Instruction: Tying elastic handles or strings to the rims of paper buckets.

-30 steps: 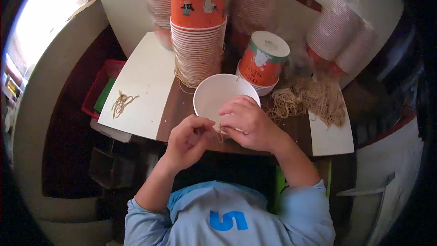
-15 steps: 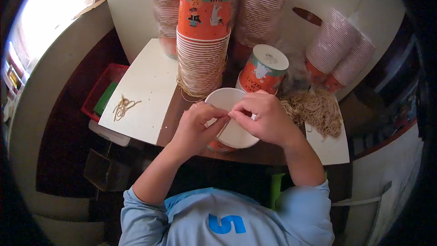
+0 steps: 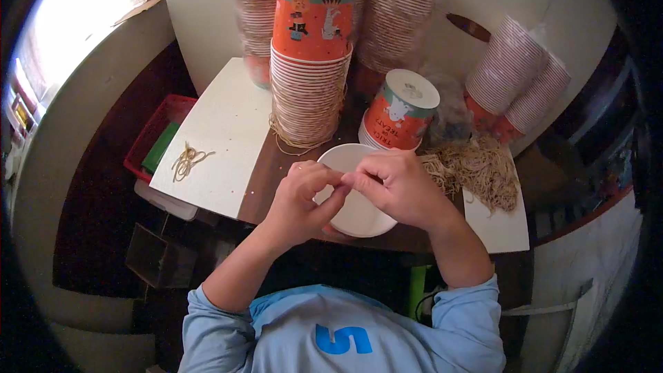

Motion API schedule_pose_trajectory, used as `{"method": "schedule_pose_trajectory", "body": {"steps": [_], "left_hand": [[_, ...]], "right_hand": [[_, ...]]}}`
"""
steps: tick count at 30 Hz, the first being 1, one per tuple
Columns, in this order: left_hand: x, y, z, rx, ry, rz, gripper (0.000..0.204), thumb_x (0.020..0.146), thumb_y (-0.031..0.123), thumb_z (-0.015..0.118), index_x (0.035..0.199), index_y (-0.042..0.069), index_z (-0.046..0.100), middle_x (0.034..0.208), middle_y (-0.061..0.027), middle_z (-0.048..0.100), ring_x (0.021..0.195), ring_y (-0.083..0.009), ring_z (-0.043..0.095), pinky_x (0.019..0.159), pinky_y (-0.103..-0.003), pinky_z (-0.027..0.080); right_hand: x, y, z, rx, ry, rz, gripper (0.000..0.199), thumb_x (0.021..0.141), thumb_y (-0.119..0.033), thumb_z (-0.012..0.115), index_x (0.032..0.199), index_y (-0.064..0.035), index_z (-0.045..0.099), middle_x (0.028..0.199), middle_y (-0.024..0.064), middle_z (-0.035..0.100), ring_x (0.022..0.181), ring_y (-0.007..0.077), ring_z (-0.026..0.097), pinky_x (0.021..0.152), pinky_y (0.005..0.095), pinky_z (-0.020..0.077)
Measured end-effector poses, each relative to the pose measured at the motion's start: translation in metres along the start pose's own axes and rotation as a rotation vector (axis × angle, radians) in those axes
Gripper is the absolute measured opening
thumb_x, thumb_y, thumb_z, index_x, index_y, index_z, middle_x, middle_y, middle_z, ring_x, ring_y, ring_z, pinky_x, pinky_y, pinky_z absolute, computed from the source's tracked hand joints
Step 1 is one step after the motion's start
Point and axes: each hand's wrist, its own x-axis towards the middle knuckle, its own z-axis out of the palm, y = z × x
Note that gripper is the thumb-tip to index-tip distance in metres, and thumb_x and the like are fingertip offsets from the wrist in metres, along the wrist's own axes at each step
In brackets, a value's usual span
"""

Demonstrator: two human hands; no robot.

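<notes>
A white-lined paper tub [image 3: 362, 215] stands mouth up at the table's front edge, orange on its outside. Over its mouth, my left hand [image 3: 300, 197] and my right hand [image 3: 402, 186] meet with thumbs and fingertips pinched together. Whatever lies between the fingertips is too small or hidden to make out. Behind the tub rises a tall stack of upturned orange and green tubs [image 3: 312, 24], with thin cords hanging around its rims. A shorter upturned stack [image 3: 395, 114] sits behind my right hand. Right of that hand is a heap of tan cords [image 3: 487, 173].
Several plastic-wrapped tub stacks [image 3: 399, 17] stand along the back, and more wrapped stacks [image 3: 507, 65] lean at the right. A few loose cords [image 3: 188, 161] lie on the white table part [image 3: 221, 117] at left. A red crate [image 3: 148, 141] sits beyond the left edge.
Both hands stay pinched together over the tub, with slight finger shifts. The tub's mouth now shows slightly lower, and the whole view has shifted a little.
</notes>
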Motion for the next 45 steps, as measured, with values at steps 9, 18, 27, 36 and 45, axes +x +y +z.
{"method": "schedule_pose_trajectory", "body": {"steps": [9, 18, 27, 36, 45], "left_hand": [[-0.045, -0.021, -0.014, 0.234, -0.011, 0.065, 0.012, 0.074, 0.004, 0.068, 0.084, 0.006, 0.062, 0.094, -0.0089, 0.057, 0.095, -0.0271, 0.055, 0.081, -0.037, 0.042], [-0.054, -0.032, -0.007, 0.124, 0.111, -0.086, 0.014, 0.076, 0.0, 0.065, 0.088, 0.004, 0.061, 0.102, -0.0129, 0.056, 0.1, -0.029, 0.054, 0.084, -0.036, 0.046], [-0.059, -0.04, -0.003, -0.038, 0.117, -0.12, 0.018, 0.079, -0.002, 0.062, 0.096, 0.002, 0.059, 0.108, -0.0144, 0.057, 0.099, -0.0266, 0.057, 0.087, -0.033, 0.046], [-0.055, -0.03, -0.006, -0.644, 0.117, -0.41, 0.038, 0.093, 0.014, 0.05, 0.128, 0.0, 0.043, 0.12, -0.0112, 0.054, 0.109, -0.0183, 0.054, 0.095, -0.032, 0.042], [-0.053, -0.035, -0.011, -0.737, 0.216, -0.562, 0.099, 0.06, 0.04, 0.084, 0.135, 0.001, 0.032, 0.132, -0.0089, 0.045, 0.122, -0.0204, 0.044, 0.1, -0.037, 0.038]], "right_hand": [[-0.02, 0.019, -0.016, 0.397, 0.364, 0.212, 0.031, 0.092, -0.028, 0.059, 0.072, -0.0035, 0.057, 0.061, -0.0027, 0.052, 0.057, 0.0051, 0.047, 0.052, 0.0225, 0.0392], [-0.067, 0.033, -0.018, 0.672, -0.183, -0.122, 0.02, 0.083, -0.02, 0.066, 0.078, -0.0009, 0.066, 0.075, 0.0068, 0.065, 0.064, 0.0176, 0.057, 0.063, 0.029, 0.0438], [-0.069, 0.052, -0.028, 0.127, 0.179, 0.209, 0.012, 0.081, -0.012, 0.066, 0.085, -0.0006, 0.067, 0.085, 0.0074, 0.065, 0.079, 0.0172, 0.061, 0.072, 0.0287, 0.048], [-0.027, 0.076, -0.007, 0.031, -0.184, 0.624, 0.029, 0.081, -0.023, 0.064, 0.1, -0.0005, 0.064, 0.087, 0.0165, 0.067, 0.072, 0.0236, 0.065, 0.068, 0.0335, 0.0498], [-0.025, 0.049, 0.016, 0.044, 0.395, 0.126, 0.033, 0.082, -0.018, 0.066, 0.108, -0.0039, 0.052, 0.1, 0.0134, 0.062, 0.091, 0.0231, 0.063, 0.077, 0.035, 0.0499]]}}
